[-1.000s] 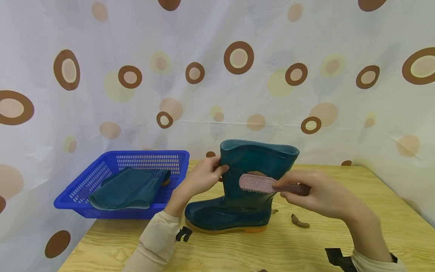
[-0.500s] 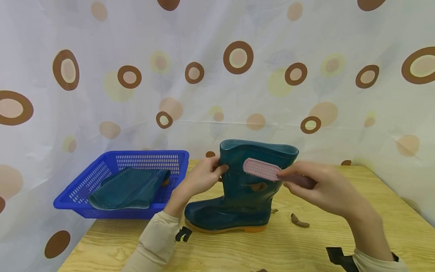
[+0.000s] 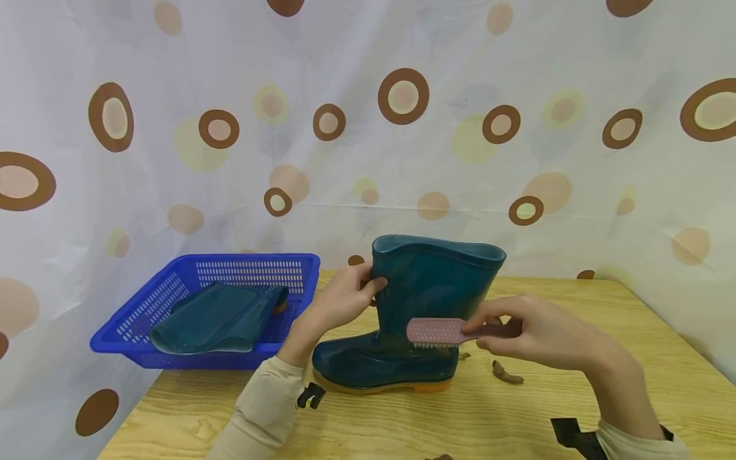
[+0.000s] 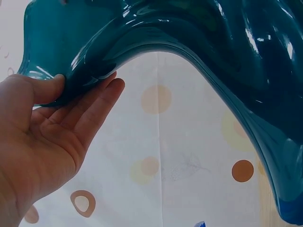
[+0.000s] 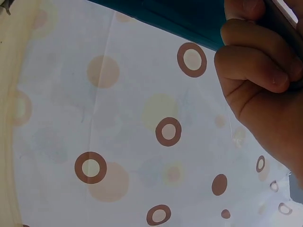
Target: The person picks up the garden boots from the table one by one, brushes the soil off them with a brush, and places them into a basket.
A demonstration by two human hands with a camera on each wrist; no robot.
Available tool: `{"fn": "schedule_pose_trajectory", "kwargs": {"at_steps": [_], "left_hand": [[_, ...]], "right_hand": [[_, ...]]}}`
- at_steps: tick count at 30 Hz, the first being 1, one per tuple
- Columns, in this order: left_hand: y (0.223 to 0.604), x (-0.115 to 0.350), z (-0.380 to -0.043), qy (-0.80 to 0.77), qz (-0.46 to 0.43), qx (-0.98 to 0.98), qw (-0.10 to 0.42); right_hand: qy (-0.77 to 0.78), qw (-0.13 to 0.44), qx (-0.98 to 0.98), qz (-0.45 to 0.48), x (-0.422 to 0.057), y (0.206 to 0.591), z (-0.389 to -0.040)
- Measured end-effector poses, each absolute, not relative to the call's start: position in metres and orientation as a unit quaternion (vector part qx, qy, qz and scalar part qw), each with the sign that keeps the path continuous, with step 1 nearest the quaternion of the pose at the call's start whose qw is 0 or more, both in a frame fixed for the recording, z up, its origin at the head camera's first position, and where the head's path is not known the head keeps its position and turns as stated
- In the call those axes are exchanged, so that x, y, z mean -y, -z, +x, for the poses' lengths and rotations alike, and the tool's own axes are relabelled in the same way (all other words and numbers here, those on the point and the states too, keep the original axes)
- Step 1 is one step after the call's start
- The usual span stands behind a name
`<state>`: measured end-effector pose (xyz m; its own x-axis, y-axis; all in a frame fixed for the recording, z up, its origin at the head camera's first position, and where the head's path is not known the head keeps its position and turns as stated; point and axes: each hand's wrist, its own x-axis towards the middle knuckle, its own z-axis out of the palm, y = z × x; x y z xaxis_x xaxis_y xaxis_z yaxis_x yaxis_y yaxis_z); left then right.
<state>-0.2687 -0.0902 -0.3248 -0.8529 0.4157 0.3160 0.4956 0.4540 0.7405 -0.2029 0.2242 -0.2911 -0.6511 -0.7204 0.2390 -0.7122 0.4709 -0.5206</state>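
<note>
A dark teal rubber boot (image 3: 437, 275) stands upright on the wooden table, toe to the left, with an orange-tan sole. My left hand (image 3: 345, 297) pinches the front of its shaft below the rim; the left wrist view shows the thumb (image 4: 49, 90) on the near side and fingers behind. In my right hand (image 3: 535, 332) is the dark handle of a pink brush (image 3: 435, 331), bristles down, its head overlapping the lower shaft near the ankle. The right wrist view shows the fingers (image 5: 255, 61) curled round the handle, with the brush head out of sight.
A blue plastic basket (image 3: 201, 361) at the left holds another teal boot (image 3: 215, 319) lying on its side. Brown crumb-like bits (image 3: 506, 372) lie on the table (image 3: 517, 421) right of the boot, another at the front edge. A patterned curtain hangs behind.
The brush rose up the shaft, uncovering a brown smear, then came down to near the ankle; the smear no longer shows on the shaft. My left hand and the boot stayed put.
</note>
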Motion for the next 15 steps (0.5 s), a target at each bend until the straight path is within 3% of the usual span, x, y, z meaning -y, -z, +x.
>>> {"fn": "schedule_pose_trajectory", "kwargs": {"at_steps": [9,15], "left_hand": [[0.325,0.080,-0.265,0.448,-0.276,0.846,0.082],[0.325,0.076,-0.261,0.454,-0.263,0.844,0.114]], "right_hand": [[0.343,-0.136,-0.794,-0.483,-0.236,0.290,-0.200],[0.341,-0.185,-0.774,-0.500,-0.242,0.285,-0.203]]}}
